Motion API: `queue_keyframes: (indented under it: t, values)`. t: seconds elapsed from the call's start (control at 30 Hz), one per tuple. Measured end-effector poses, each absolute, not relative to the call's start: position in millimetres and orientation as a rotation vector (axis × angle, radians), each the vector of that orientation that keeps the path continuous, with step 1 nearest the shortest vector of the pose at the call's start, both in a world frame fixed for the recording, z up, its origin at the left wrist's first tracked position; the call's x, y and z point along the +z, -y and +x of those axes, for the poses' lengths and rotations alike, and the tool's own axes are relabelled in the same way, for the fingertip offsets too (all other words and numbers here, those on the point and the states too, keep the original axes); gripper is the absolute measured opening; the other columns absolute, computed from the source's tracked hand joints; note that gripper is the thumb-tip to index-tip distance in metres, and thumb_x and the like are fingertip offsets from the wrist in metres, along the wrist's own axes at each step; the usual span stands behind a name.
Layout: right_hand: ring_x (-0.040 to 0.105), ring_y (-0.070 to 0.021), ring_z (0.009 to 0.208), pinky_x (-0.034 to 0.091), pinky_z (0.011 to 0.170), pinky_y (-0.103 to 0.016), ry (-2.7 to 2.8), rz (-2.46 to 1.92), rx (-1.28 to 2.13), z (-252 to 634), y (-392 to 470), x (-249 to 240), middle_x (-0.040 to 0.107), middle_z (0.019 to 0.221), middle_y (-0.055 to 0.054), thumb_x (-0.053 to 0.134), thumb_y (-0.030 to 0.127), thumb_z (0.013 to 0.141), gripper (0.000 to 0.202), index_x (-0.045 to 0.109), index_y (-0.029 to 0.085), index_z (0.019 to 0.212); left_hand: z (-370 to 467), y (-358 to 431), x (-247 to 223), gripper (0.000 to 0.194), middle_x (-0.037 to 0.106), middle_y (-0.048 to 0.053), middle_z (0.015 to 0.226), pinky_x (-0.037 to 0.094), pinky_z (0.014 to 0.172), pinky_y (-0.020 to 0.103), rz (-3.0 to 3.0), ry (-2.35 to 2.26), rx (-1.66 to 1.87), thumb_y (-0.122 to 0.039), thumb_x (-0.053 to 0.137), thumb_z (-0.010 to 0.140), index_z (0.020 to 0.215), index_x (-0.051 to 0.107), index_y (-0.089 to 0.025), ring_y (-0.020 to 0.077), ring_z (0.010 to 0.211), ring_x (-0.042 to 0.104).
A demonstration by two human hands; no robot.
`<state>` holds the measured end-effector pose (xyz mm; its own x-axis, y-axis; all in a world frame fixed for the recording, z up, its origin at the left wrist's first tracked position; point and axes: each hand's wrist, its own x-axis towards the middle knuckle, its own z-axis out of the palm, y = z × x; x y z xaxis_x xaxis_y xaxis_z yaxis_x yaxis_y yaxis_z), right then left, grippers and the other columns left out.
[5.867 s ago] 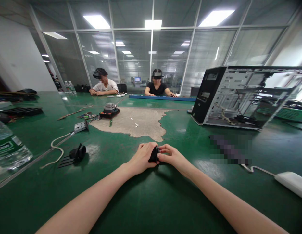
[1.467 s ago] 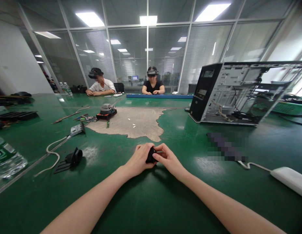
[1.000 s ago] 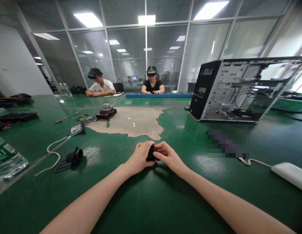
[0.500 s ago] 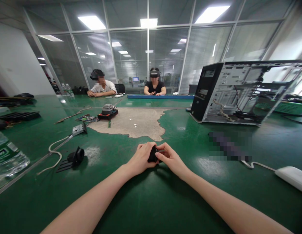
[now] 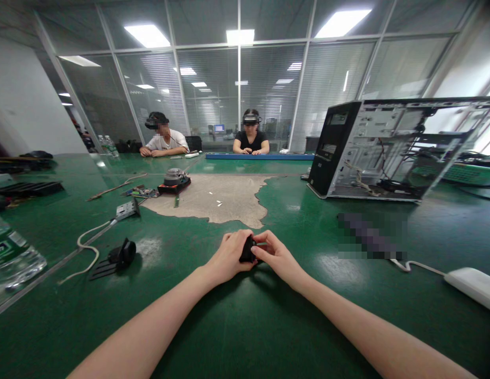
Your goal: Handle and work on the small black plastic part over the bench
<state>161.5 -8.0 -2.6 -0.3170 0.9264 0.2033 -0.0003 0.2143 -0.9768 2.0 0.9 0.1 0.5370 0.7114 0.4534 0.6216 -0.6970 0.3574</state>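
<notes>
A small black part (image 5: 247, 251) is held between my two hands, low over the green table (image 5: 245, 326). My left hand (image 5: 228, 257) wraps round its left side, fingers over the top and thumb below. From the right, my right hand (image 5: 273, 253) pinches its edge between thumb and fingertips. What kind of part it is cannot be made out, since my fingers cover much of it. Beyond my hands lies a bare, worn patch (image 5: 229, 197) of the tabletop with small white scraps on it.
An open computer case (image 5: 335, 150) stands at right, near a white power strip (image 5: 472, 287). A black fan-like piece (image 5: 122, 255), a metal bracket (image 5: 127, 209), a heatsink-like unit (image 5: 174, 181) and a water bottle (image 5: 13, 252) are at left. Two people (image 5: 166, 139) (image 5: 251, 138) sit across the table.
The whole view has shifted very slightly. Both hands keep nearly the same grip on the black part.
</notes>
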Motion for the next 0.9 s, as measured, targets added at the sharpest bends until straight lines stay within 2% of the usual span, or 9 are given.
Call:
queue_keyframes:
  t: [0.13,0.27,0.57,0.73,0.9]
  values:
    - [0.055,-0.0149,0.080,0.046,0.071,-0.031,1.604,-0.961,1.255,164,3,-6,0.055,0.088,-0.003,0.058,0.035,0.070,0.030,0.047,0.019,0.093,2,-3,-2,0.053,0.049,0.003,0.102,0.030,0.086,0.035,2.631,-1.146,0.866,-0.025,0.062,0.064,0.108,0.032,-0.022,0.0195,0.096,0.047]
    - [0.055,-0.0165,0.085,0.044,0.075,-0.033,1.639,-0.928,1.255,165,3,-4,0.056,0.087,-0.003,0.062,0.032,0.067,0.027,0.049,0.019,0.088,3,-3,-1,0.054,0.049,0.003,0.102,0.030,0.086,0.035,2.625,-1.141,0.872,-0.024,0.062,0.063,0.108,0.032,-0.022,0.0195,0.096,0.046]
    - [0.055,-0.0149,0.079,0.043,0.076,-0.033,1.535,-1.130,1.193,186,-4,2,0.058,0.085,-0.003,0.063,0.032,0.066,0.029,0.053,0.017,0.088,0,-3,-1,0.055,0.047,0.003,0.104,0.029,0.087,0.037,2.591,-1.172,0.872,-0.024,0.063,0.063,0.108,0.032,-0.023,0.0200,0.098,0.046]
    - [0.056,-0.0140,0.076,0.043,0.074,-0.031,1.545,-1.000,1.362,180,-8,-4,0.060,0.085,-0.004,0.064,0.033,0.065,0.032,0.055,0.017,0.091,3,0,0,0.053,0.048,0.003,0.101,0.030,0.086,0.036,2.621,-1.133,0.878,-0.025,0.062,0.065,0.108,0.032,-0.022,0.0201,0.096,0.046]
    - [0.056,-0.0129,0.072,0.045,0.067,-0.028,1.581,-0.948,1.381,167,-2,-4,0.058,0.080,-0.001,0.064,0.031,0.065,0.028,0.051,0.018,0.087,4,1,0,0.050,0.048,0.004,0.102,0.030,0.085,0.036,2.640,-1.133,0.871,-0.025,0.060,0.066,0.108,0.033,-0.021,0.0198,0.096,0.046]
